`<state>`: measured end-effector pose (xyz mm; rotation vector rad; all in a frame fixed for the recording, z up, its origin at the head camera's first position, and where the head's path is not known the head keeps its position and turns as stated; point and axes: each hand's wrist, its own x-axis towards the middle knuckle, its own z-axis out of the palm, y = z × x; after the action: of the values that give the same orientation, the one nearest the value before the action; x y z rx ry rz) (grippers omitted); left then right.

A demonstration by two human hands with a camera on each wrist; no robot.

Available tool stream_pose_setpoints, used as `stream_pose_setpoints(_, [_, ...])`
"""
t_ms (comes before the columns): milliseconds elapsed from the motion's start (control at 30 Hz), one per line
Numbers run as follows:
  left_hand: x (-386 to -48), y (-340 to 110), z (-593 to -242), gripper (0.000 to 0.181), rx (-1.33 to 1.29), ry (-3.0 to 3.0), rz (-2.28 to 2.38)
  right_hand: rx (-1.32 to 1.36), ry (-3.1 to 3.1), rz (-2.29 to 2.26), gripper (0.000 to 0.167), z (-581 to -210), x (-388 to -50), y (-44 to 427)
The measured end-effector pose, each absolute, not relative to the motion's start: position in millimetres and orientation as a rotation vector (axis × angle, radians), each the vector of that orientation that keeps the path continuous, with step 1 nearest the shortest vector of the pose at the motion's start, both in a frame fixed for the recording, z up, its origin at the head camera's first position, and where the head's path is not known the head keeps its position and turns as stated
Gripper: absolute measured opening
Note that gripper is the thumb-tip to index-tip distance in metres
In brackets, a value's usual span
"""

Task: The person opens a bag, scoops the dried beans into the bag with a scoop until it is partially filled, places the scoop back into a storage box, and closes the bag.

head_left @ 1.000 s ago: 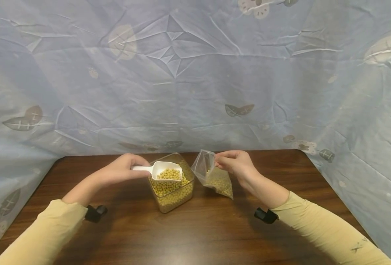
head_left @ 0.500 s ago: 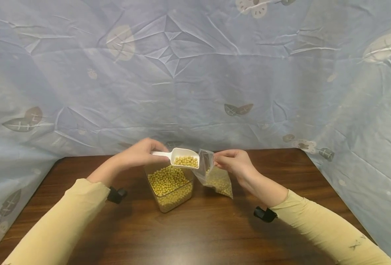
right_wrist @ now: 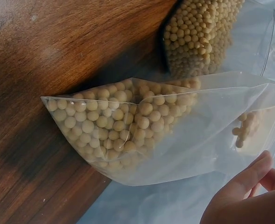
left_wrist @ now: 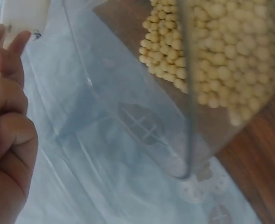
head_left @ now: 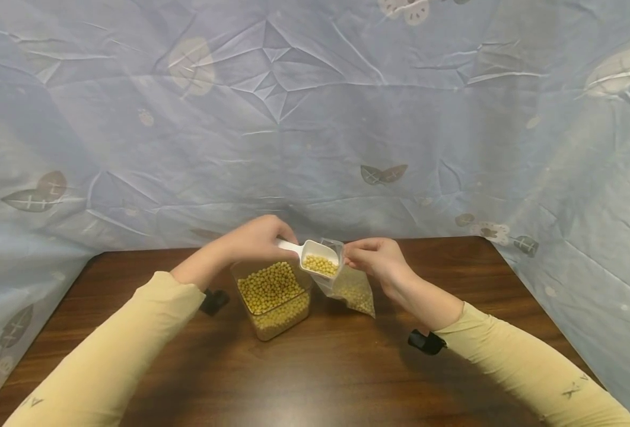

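My left hand (head_left: 261, 239) grips the handle of a white scoop (head_left: 320, 258), which carries a small heap of soybeans. The scoop's front end is at the mouth of a clear plastic bag (right_wrist: 188, 144), and in the right wrist view beans show through the film there. With thumb and fingers, my right hand (head_left: 381, 261) pinches the bag's rim from the right. Plenty of soybeans (right_wrist: 114, 119) fill the bag's lower part, which rests on the table. Below my left hand stands a clear square container (head_left: 280, 325) holding many soybeans (left_wrist: 221, 51).
The dark wooden table (head_left: 315, 379) runs up to a pale blue patterned cloth (head_left: 315, 136) at the back and sides. A black wrist mount (head_left: 426, 342) sits under the right forearm, and another (head_left: 215, 302) under the left.
My left hand has carried the loaded scoop from above the container rightward to the bag's mouth, and the scoop now tips toward it. My right hand has stayed nearly still on the bag.
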<state>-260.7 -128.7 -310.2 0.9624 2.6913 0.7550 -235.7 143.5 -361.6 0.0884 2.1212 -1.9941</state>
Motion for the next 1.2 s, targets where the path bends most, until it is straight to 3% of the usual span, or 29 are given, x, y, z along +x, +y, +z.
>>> stream_pose_setpoints(667, [-248, -112, -286, 0.011, 0.963, 2.847, 0.303, 0.093, 2.118, -2.002, 0.03, -361, -234, 145])
stream_pose_setpoints(1200, [-248, -144, -299, 0.02, 1.0, 2.845, 0.454, 0.093, 2.112, -2.023, 0.031, -364, -236, 148])
